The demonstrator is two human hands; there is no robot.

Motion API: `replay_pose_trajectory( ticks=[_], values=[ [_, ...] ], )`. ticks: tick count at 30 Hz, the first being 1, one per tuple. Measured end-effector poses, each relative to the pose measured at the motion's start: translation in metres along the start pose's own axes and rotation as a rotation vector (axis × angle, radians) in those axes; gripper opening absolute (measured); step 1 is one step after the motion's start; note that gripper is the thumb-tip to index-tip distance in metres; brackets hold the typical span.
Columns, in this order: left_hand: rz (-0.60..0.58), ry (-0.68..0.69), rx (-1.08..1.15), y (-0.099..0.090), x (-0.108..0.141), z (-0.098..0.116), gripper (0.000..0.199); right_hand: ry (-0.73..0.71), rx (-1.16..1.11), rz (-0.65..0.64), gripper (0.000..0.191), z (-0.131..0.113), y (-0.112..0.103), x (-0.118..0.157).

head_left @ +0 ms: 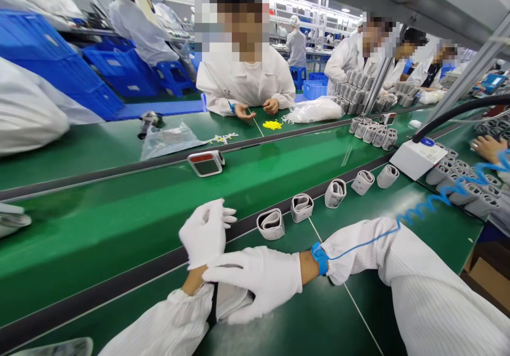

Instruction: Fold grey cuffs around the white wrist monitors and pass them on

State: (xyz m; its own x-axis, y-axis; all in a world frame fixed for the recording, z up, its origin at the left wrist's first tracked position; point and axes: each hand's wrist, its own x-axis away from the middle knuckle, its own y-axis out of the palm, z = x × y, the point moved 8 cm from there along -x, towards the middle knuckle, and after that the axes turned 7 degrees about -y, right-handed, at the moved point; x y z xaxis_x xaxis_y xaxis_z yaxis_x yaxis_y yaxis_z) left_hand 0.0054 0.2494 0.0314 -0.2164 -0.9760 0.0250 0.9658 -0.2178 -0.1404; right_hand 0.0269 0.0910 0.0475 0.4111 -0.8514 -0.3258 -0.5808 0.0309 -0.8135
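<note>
My left hand (205, 236), in a white glove, reaches over the dark edge of the green belt. Its fingers are loosely bent and somewhat apart, with nothing in them. At my left wrist is a light grey wrist cuff (230, 298). My right hand (265, 281), also gloved, is wrapped over that cuff, and much of it is hidden under the fingers and sleeve. A blue wrist strap (319, 259) with a coiled cord circles my right wrist. Rolled grey wrist cuffs, the nearest one (271, 224) just beyond my right hand, stand in a row along the belt edge.
A white wrist monitor (205, 163) with a dark screen sits on the green belt (131, 202). Across it, a person sits near yellow pieces (272, 125) and a plastic bag (171, 139). At right are a white box (416, 158) and many packed cuffs (478, 196).
</note>
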Motion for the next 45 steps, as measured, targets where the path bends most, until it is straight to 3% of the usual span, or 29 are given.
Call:
replay_pose_trajectory(
  ticks=[9, 19, 34, 45],
  values=[
    [0.008, -0.009, 0.003, 0.001, 0.001, 0.001, 0.024, 0.083, -0.031, 0.045, 0.083, 0.000, -0.014, -0.001],
    [0.006, 0.007, 0.010, 0.000, 0.001, 0.002, 0.028, 0.072, -0.008, -0.002, 0.079, 0.001, -0.010, -0.001],
    [-0.007, 0.020, 0.004, 0.001, 0.000, 0.000, 0.025, -0.009, 0.056, -0.017, 0.075, 0.001, -0.001, 0.001],
    [-0.012, 0.027, 0.025, 0.001, -0.002, 0.000, 0.026, -0.099, 0.025, -0.078, 0.059, -0.005, 0.006, 0.000]
  ],
)
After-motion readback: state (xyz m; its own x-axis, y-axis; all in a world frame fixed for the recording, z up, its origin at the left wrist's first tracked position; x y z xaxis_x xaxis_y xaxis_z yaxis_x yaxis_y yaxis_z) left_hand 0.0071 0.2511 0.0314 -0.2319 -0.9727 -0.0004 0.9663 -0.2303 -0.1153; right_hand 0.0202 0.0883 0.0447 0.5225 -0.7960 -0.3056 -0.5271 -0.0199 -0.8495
